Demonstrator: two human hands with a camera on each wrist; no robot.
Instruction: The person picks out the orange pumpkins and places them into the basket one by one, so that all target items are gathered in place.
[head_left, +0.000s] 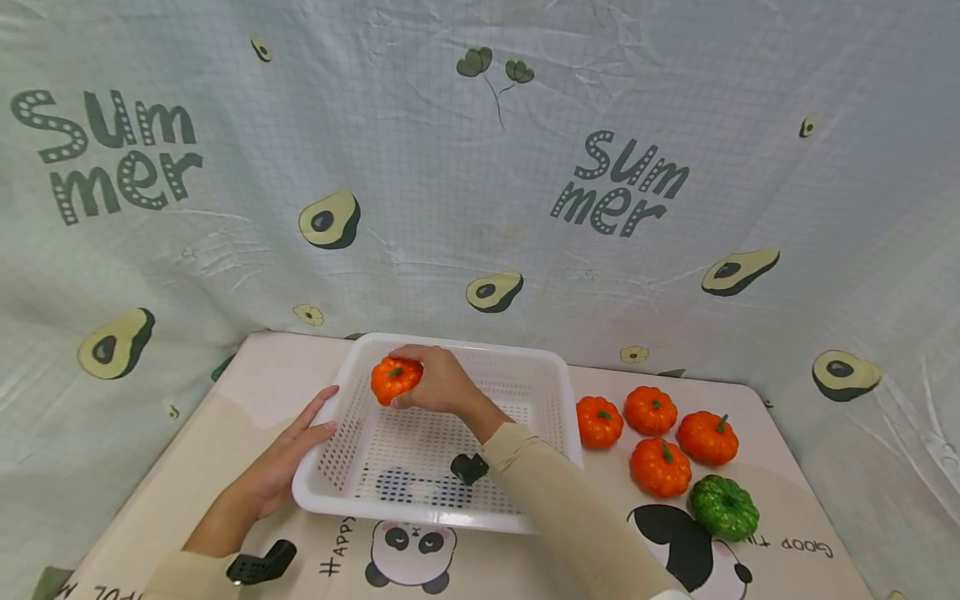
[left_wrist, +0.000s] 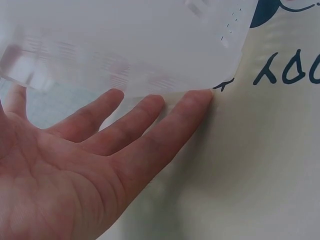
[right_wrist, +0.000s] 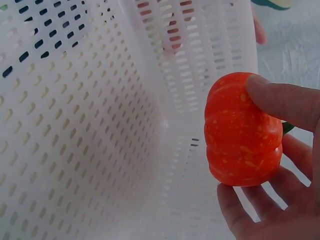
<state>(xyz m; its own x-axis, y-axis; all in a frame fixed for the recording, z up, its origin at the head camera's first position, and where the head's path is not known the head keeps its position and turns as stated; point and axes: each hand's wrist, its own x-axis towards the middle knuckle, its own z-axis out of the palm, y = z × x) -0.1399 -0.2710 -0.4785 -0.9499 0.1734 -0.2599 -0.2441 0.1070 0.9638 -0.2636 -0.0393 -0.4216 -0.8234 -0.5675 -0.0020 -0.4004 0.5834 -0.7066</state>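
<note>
Four orange pumpkins [head_left: 660,467] show only in head view; right fingers [right_wrist: 231,205] grasp another pumpkin [right_wrist: 242,132], left fingers [left_wrist: 167,132] straight.

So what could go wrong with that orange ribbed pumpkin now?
The orange ribbed pumpkin could slip, since only the right hand holds it, and perhaps bump the white perforated plastic basket. The basket might also slide if the left hand, touching its side, pushes too hard.
</note>
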